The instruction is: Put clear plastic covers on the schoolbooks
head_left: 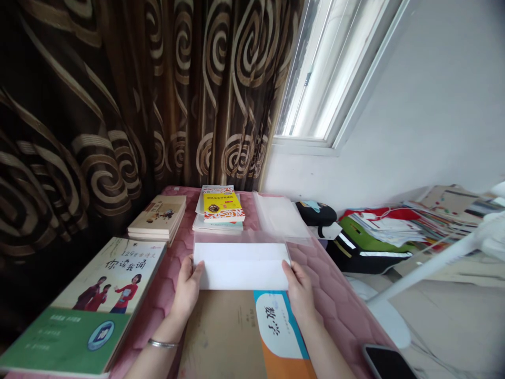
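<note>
Curtain [177, 105], cut off at the top, hangs beyond the pink mat [335, 295]. Brown book [224, 326] runs out of frame below, its far edge hidden by the white sheet [244, 268], which left hand [188, 287] and right hand [301, 292] pinch at either side, fingers partly unseen behind

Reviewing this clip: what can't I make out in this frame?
All in the head view:
- Underside of the white sheet, with any fingertips of the left hand and right hand beneath: hidden by the sheet.
- Near end of the brown book: cut off by the bottom edge.
- Rest of the dark-screened device: bottom edge.
- White stand's upper end: right edge.
- Small print on the yellow-fronted book: too small.
</note>
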